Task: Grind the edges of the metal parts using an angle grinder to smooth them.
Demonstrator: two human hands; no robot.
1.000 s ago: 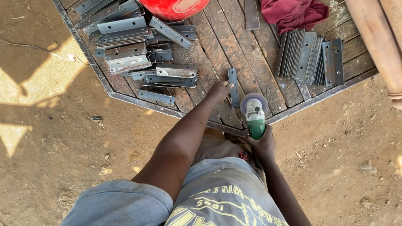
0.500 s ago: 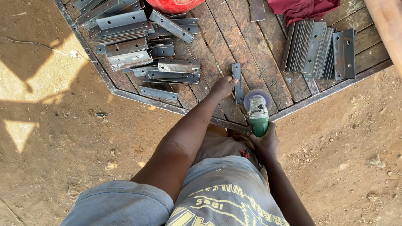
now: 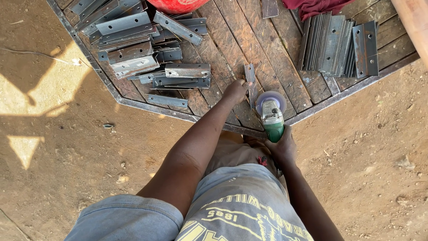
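Observation:
My left hand [image 3: 235,90] presses down on a short flat steel strip [image 3: 250,75] lying on the wooden table top [image 3: 232,35] near its front edge. My right hand [image 3: 281,148] grips the green body of an angle grinder [image 3: 270,112]. Its round disc sits right beside the strip, just right of my left hand.
A loose heap of steel angle pieces [image 3: 138,49] lies at the table's left. A neat stack of steel plates [image 3: 336,44] stands on edge at the right. A red container [image 3: 178,4] and a dark red cloth [image 3: 312,5] are at the back. Dirt ground [image 3: 67,147] surrounds the steel-framed table.
The view has shifted slightly, so the table sits lower in the frame. My hands, the strip and the grinder keep the same arrangement.

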